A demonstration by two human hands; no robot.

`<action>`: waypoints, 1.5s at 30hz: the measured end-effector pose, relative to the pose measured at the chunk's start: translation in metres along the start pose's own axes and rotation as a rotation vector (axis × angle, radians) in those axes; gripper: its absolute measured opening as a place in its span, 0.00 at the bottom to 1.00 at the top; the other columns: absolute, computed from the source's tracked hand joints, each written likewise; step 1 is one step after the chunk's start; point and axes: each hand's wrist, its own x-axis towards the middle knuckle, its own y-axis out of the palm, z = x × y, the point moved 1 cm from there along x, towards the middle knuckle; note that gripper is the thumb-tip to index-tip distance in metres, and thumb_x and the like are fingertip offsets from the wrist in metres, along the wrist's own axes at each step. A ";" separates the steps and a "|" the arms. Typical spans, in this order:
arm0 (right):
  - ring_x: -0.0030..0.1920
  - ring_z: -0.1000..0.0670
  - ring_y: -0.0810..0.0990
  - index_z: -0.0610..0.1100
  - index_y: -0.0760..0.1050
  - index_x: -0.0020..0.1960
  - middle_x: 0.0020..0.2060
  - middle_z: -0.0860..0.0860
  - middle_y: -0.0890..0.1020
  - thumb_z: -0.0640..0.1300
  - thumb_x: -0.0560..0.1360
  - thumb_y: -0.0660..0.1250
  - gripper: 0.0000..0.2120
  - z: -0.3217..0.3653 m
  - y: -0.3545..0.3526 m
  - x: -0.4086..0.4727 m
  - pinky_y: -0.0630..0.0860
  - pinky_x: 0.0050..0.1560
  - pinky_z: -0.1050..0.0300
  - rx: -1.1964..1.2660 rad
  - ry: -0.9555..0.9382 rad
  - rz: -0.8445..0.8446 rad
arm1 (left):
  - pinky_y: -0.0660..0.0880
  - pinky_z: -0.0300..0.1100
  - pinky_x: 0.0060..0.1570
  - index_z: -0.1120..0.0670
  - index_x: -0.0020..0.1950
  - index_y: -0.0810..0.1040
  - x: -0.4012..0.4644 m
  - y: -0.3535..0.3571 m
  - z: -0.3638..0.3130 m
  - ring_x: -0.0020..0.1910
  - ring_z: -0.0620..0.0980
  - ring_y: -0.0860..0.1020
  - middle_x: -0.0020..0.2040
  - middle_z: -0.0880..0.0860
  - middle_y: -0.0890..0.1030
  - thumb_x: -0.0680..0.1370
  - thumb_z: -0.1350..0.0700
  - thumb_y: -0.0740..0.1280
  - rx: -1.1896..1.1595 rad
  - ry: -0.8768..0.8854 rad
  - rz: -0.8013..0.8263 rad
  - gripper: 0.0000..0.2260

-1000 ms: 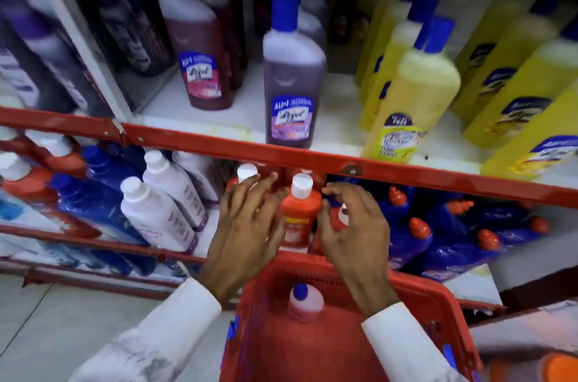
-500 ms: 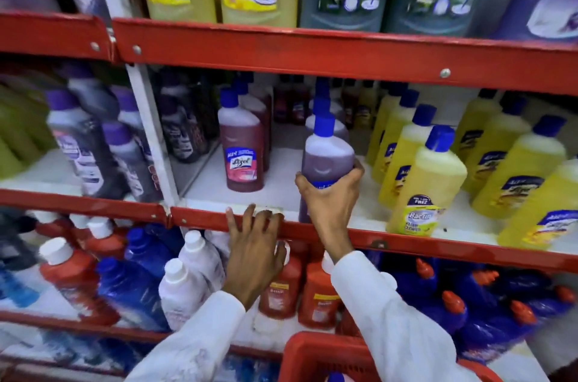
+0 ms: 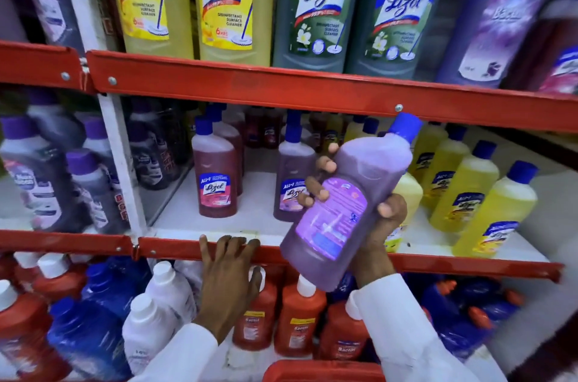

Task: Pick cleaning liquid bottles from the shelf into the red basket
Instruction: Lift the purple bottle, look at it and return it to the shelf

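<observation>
While the right hand [image 3: 380, 225] is keeping its grip clamped on the tilted purple bottle [image 3: 347, 197], the red basket [image 3: 322, 370] is sitting directly below.

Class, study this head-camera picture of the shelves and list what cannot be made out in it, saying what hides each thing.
- Red basket: only its rim shows; the bottom edge cuts off the inside, so its contents are unknown.
- Purple bottle in the right hand: back label print too small and blurred to read.
- Bottles at the left: labels smeared by blur.
- Left hand on the shelf edge: palm hidden, only its back shows.
</observation>
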 end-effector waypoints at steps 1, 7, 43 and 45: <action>0.38 0.46 0.55 0.42 0.66 0.56 0.41 0.48 0.66 0.47 0.45 0.68 0.39 -0.001 0.005 -0.001 0.60 0.41 0.49 0.052 0.040 0.054 | 0.56 0.71 0.71 0.47 0.60 0.76 0.000 0.000 0.001 0.59 0.59 0.76 0.54 0.52 0.81 0.70 0.46 0.66 0.004 0.000 0.001 0.19; 0.38 0.44 0.69 0.40 0.68 0.57 0.44 0.46 0.69 0.47 0.48 0.66 0.37 0.004 0.017 -0.013 0.69 0.41 0.51 0.028 -0.073 0.062 | 0.58 0.71 0.70 0.46 0.59 0.75 0.000 -0.002 0.002 0.56 0.58 0.76 0.52 0.51 0.81 0.69 0.46 0.66 -0.026 0.008 -0.008 0.19; 0.67 0.44 0.74 0.42 0.61 0.72 0.67 0.44 0.73 0.55 0.59 0.85 0.51 -0.069 -0.063 0.014 0.79 0.63 0.51 -1.550 -0.221 -0.888 | 0.48 0.71 0.74 0.46 0.65 0.72 0.001 -0.008 -0.001 0.64 0.57 0.72 0.60 0.50 0.79 0.71 0.50 0.68 -0.050 0.013 0.043 0.23; 0.70 0.45 0.72 0.44 0.60 0.74 0.70 0.45 0.71 0.57 0.59 0.84 0.54 -0.063 -0.060 0.004 0.78 0.66 0.50 -1.550 -0.210 -0.867 | 0.49 0.70 0.75 0.47 0.69 0.69 -0.001 -0.010 -0.003 0.68 0.58 0.69 0.64 0.52 0.77 0.72 0.47 0.67 -0.015 0.003 0.047 0.25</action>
